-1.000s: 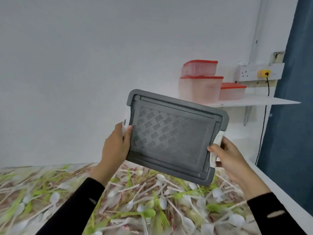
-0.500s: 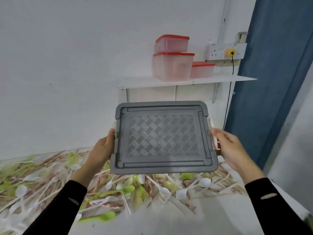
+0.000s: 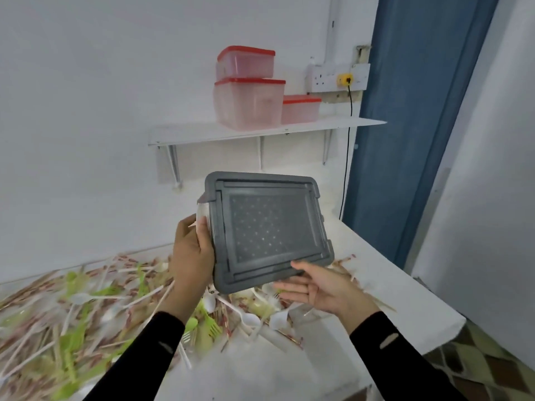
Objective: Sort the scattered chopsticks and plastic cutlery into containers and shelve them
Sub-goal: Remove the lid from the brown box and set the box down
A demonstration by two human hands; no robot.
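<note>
I hold a container with a grey patterned lid up in the air, its lid tilted towards me. My left hand grips its left edge at a white clasp. My right hand lies flat and open, palm up, beneath its lower right corner. Below, a heap of white and green plastic cutlery and wrapped chopsticks covers the white table. A white wall shelf hangs above and behind the container.
Three red-lidded translucent boxes stand on the right half of the shelf, two of them stacked. A wall socket with a yellow plug and its black cable sit at the right. A blue door borders the table's right end.
My right hand has let go of the container's right side and moved under its lower corner, fingers spread. The container has tilted and the view has swung right towards the shelf.
</note>
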